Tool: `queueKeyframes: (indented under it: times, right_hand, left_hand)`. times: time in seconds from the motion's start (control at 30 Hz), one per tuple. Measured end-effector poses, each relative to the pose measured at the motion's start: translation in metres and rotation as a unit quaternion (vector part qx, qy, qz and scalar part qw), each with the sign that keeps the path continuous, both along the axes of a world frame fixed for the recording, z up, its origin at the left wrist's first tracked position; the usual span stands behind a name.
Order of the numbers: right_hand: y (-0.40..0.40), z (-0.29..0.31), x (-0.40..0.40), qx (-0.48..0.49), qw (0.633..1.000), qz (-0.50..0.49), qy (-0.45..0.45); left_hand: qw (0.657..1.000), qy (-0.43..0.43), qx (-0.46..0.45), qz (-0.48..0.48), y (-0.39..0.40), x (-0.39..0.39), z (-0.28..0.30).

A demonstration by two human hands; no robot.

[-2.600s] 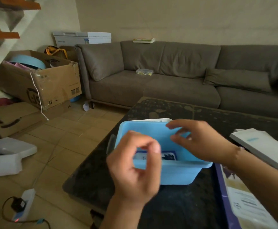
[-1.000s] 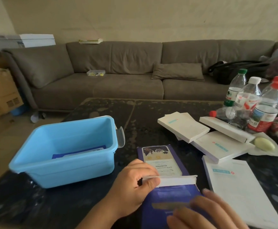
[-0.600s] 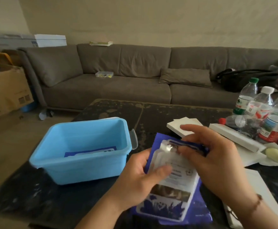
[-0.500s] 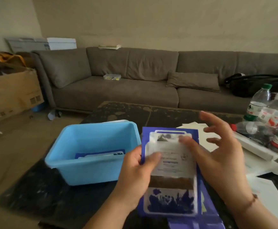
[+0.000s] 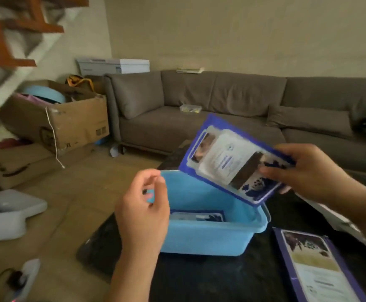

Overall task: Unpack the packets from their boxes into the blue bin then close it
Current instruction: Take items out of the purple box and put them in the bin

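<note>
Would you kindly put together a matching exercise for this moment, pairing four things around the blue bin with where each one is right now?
Things:
1. packet
2. second packet
3. purple box
4. left hand

Places or states:
A. lying flat on the bottom of the blue bin
B. held tilted in the right hand above the bin
C. lying on the dark table, right of the bin
D. at the bin's left side, fingers loosely curled, holding nothing

Pairs: 1-B, 2-A, 3-C, 4-D
</note>
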State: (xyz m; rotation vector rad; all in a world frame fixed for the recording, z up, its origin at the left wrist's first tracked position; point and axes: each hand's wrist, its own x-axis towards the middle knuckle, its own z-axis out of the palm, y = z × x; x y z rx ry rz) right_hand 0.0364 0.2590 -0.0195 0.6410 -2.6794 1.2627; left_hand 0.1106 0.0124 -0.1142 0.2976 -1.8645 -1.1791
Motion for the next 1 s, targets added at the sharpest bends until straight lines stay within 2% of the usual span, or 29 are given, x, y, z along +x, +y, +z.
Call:
queueKeyframes:
  times: [0.1, 0.17, 0.23, 0.37, 0.6, 0.63, 0.77, 0.83, 0.9, 1.0]
  right_hand:
    - [-0.023, 0.010, -0.036, 0.138, 0.989, 0.043, -0.021]
    - [-0.038, 0.011, -0.054, 0.162, 0.983, 0.065, -0.064]
    - [-0.052, 0.010, -0.064, 0.168, 0.975, 0.087, -0.118]
    - [-0.077, -0.010, -0.073, 0.264, 0.934, 0.135, -0.197]
    - [-0.107, -0.077, -0.077, 0.352, 0.903, 0.103, -0.223]
    - [-0.108, -0.085, -0.078, 0.371, 0.902, 0.091, -0.203]
    - [-0.103, -0.097, -0.075, 0.406, 0.913, 0.033, -0.020]
    - [-0.099, -0.096, -0.073, 0.407, 0.912, 0.040, 0.015]
    - [-0.097, -0.096, -0.071, 0.449, 0.889, 0.083, -0.018]
    - [-0.099, -0.100, -0.068, 0.533, 0.816, 0.190, -0.120]
  left_hand:
    - [0.984, -0.168, -0.036, 0.036, -0.023, -0.005, -0.009]
    - [0.979, -0.204, -0.017, 0.015, -0.030, -0.008, -0.012]
    - [0.979, -0.202, -0.001, 0.014, -0.033, -0.009, -0.011]
    - [0.977, -0.215, 0.011, 0.005, -0.036, -0.012, -0.009]
    - [0.979, -0.205, 0.009, -0.002, -0.037, -0.016, -0.012]
    - [0.979, -0.204, 0.007, -0.002, -0.038, -0.015, -0.012]
    - [0.980, -0.200, 0.003, -0.006, -0.039, -0.015, -0.013]
    - [0.981, -0.196, -0.003, -0.008, -0.040, -0.015, -0.013]
    - [0.981, -0.196, -0.006, -0.006, -0.040, -0.016, -0.014]
    - [0.980, -0.197, -0.011, -0.005, -0.039, -0.016, -0.014]
